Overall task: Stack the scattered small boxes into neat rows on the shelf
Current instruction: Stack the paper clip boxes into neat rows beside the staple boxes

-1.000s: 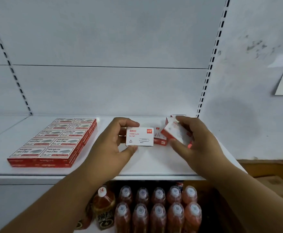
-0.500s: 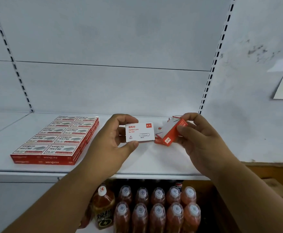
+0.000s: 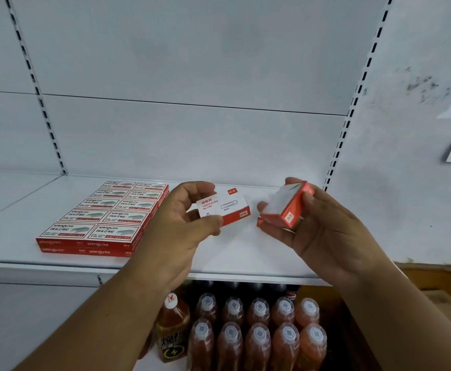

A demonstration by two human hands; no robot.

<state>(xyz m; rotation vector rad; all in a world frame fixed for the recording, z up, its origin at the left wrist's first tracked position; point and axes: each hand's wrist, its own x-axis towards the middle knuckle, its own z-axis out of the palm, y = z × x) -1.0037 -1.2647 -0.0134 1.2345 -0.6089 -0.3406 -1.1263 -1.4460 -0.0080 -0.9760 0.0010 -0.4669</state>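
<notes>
hands both busy above the white shelf (image 3: 245, 261). left hand (image 3: 176, 223) pinches a paper clip box (image 3: 223, 207) by its left end, thumb on the near edge, fingers curled over the far edge; box sits roughly level, white top face up with red print and a paper clip drawing, red side facing the camera. right hand (image 3: 323, 226) grips a second box (image 3: 288, 207), tilted steeply with one red end down toward the camera and the white face turned left; fingers wrap behind it, thumb on the upper right corner. the two boxes are near each other but apart, both held off the shelf surface. a sliver of another red box (image 3: 259, 223) shows just under the tilted one; cannot tell whether it lies on the shelf. on the left part of the shelf, a neat block of staple boxes (image 3: 104, 218), two columns wide, five rows deep, two layers high, well apart from the hands. below the shelf, rows of bottles (image 3: 259, 330) with orange-red drink and clear caps, plus one darker bottle (image 3: 172, 328) at the left. slotted uprights (image 3: 352, 108) run up the back panel.
</notes>
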